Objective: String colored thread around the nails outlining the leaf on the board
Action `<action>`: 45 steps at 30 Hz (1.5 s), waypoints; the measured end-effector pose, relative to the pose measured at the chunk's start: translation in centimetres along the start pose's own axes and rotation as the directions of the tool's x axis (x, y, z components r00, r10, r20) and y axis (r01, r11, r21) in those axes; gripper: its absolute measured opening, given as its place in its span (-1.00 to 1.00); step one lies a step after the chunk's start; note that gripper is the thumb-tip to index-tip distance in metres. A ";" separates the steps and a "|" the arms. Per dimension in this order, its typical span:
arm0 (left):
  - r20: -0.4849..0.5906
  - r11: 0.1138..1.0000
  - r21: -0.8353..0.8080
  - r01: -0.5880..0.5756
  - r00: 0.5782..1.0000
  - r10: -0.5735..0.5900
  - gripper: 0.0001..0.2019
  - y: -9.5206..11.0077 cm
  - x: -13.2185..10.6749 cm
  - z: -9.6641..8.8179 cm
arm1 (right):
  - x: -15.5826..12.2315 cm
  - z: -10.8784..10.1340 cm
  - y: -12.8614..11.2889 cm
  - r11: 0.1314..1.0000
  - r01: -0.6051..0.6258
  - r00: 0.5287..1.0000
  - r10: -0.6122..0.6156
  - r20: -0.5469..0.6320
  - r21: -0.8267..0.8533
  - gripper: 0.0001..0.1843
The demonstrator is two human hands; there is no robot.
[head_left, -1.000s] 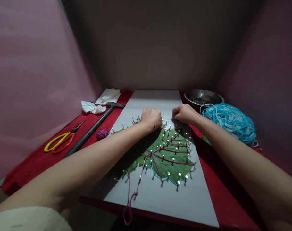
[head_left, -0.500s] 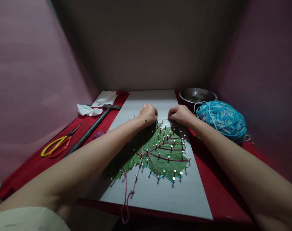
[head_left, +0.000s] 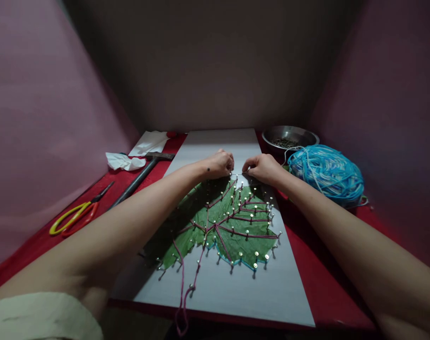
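A green leaf (head_left: pixel 243 243) lies on a white board (head_left: pixel 229 297), ringed and crossed by several upright nails. Purple yarn (head_left: pixel 232 218) runs along its veins, and a loose purple loop hangs past the board's near edge. Blue yarn traces part of the leaf's near right outline. At the leaf's far edge, my left hand (head_left: pixel 221 163) is closed, its fingertips pinched near a nail. My right hand (head_left: pixel 261 168) pinches too, just to the right. A thin strand of yarn (head_left: pixel 239 174) stretches between the two hands. My left forearm covers part of the leaf.
To the right sit a blue yarn ball (head_left: pixel 326 174) and a metal bowl (head_left: pixel 308 138) of nails. Left of the board lie a hammer (head_left: pixel 140 177), scissors (head_left: pixel 83 212) with yellow and red handles, and crumpled white paper (head_left: pixel 124 162). Red cloth (head_left: pixel 328 283) covers the table.
My right hand has come slightly left, narrowing the gap between the hands. The view has shifted a little, and more of the leaf shows beside my left forearm.
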State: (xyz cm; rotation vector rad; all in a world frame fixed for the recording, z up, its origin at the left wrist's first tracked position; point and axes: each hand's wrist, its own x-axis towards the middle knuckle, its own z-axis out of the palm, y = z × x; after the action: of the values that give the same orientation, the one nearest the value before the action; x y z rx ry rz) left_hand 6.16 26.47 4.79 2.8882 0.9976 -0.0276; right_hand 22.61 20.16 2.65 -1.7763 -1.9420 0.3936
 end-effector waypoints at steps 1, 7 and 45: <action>0.008 1.000 -0.003 -0.016 1.000 0.016 -0.84 -0.1 0.1 0.1 | 0.0 0.0 0.1 1.000 0.011 1.000 -0.011 0.009 0.013 -0.72; 0.019 1.000 -0.003 0.012 1.000 -0.012 -0.82 -0.1 0.0 0.3 | -0.1 -0.1 0.4 0.994 0.061 0.996 -0.067 0.064 0.094 -0.84; -0.094 0.995 0.039 -0.096 0.991 0.099 -0.71 -0.1 -1.3 -2.0 | -0.2 0.1 0.4 0.987 0.074 0.995 -0.084 0.063 0.140 -0.76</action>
State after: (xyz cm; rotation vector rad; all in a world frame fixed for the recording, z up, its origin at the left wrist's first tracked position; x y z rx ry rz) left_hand 5.10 25.94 6.79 2.9909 0.8767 0.1027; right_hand 22.88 20.04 2.36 -1.6131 -1.9742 0.5540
